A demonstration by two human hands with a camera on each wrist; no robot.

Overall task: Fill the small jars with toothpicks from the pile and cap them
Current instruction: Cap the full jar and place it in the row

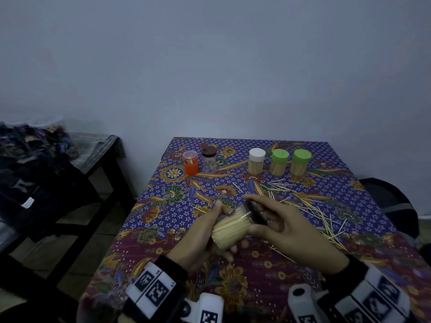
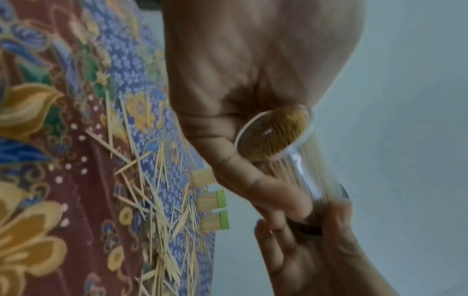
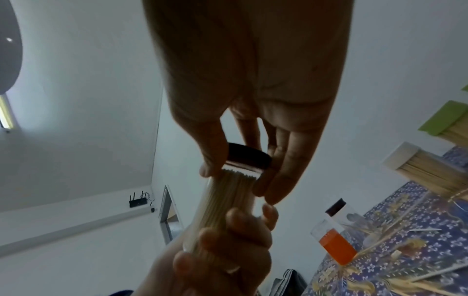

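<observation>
1. Head view shows the left hand (image 1: pixel 198 238) wrapped around a clear jar (image 1: pixel 229 227) packed with toothpicks, held tilted above the patterned tablecloth (image 1: pixel 326 183), nearer the person than the loose toothpick pile (image 1: pixel 310 210).
2. The right hand (image 1: pixel 284 220) pinches a dark cap (image 1: pixel 256 212) between thumb and fingers, right at the jar's mouth; from the right wrist view the cap looks partly seated, with toothpick tips just under its rim.
3. To do this well, I judge the jar should be brought upright so the toothpicks settle below the rim.
4. Square the cap to the mouth before pressing or twisting; a crooked cap would likely jam on a stray tip.
5. Keep the left hand's grip low on the jar, clear of the cap.
6. Beyond the pile stand three filled, capped jars (image 1: pixel 278 163); an orange jar (image 1: pixel 190 163) and a brown-capped jar (image 1: pixel 209 160) stand further left.
</observation>
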